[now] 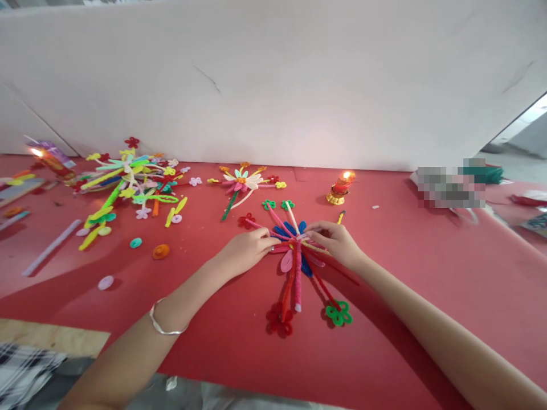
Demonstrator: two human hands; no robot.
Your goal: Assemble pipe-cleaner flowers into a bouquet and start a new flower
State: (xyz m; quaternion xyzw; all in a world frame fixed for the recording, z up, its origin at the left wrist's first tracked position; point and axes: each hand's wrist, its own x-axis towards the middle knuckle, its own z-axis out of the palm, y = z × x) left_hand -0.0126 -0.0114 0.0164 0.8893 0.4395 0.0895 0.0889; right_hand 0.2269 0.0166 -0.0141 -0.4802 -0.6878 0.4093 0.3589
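Observation:
A bundle of pipe-cleaner flowers (297, 262) lies on the red table cover (384, 285), with pink, blue, red and green stems crossing at its middle. My left hand (245, 250) rests at the bundle's left side, fingers curled and pinching stems near the crossing. My right hand (337, 239) comes from the right and pinches a thin pale piece at the same crossing. A red looped flower (280, 320) and a green looped flower (339, 314) stick out at the near end. A silver bangle (164, 324) sits on my left wrist.
A lit red candle in a gold holder (341, 188) stands just behind the bundle. One finished flower (243, 182) lies behind it, and a heap of pipe-cleaner pieces (128, 182) lies at the left, beside another lit candle (51, 160). A white wall (273, 85) closes the back.

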